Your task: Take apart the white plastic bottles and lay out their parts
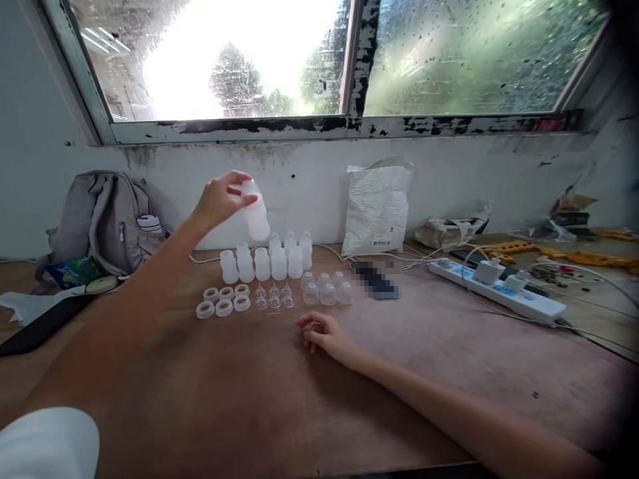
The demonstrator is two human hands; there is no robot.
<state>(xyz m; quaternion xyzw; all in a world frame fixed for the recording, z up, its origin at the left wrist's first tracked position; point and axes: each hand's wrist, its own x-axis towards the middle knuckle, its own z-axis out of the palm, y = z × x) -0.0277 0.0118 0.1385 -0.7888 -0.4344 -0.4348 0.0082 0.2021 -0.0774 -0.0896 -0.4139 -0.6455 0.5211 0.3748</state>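
My left hand (224,199) is raised over the table with thumb and fingers closed around the upper end of a frosted white baby bottle (257,216), held tilted. Below it stand several similar bottles (262,265) in rows, the back ones with clear domed tops. In front lie several white rings (224,307), clear nipples (274,301) and translucent domed caps (327,294). My right hand (324,338) rests on the tabletop just in front of the caps, its fingers loosely bent and apart, with no held item I can make out.
On the brown table (210,399), a dark phone (384,291), partly pixelated, lies right of the caps. Farther right are a white power strip (499,291) and cables. A white plastic bag (377,209) leans on the wall; a grey backpack (102,219) stands left.
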